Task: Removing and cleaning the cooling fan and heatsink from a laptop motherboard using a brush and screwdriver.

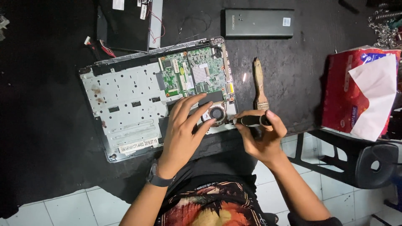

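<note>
An opened laptop base (pixel 125 104) lies on a black work mat, its grey metal plate bare and a green circuit board (pixel 194 73) showing at its right. A small round fan (pixel 217 113) sits near the front right corner. My left hand (pixel 184 129) rests flat on the base, fingers spread, fingertips beside the fan. My right hand (pixel 261 136) grips a black-handled screwdriver (pixel 251 121), its tip pointing left at the base's right edge next to the fan.
A paintbrush with a wooden handle (pixel 259 86) lies right of the laptop. A dark rectangular battery (pixel 257 23) sits at the back. A red tissue pack (pixel 362 92) stands at the right. A detached laptop part with wires (pixel 125 25) lies at the back left. A black stool (pixel 360 161) is beside the mat.
</note>
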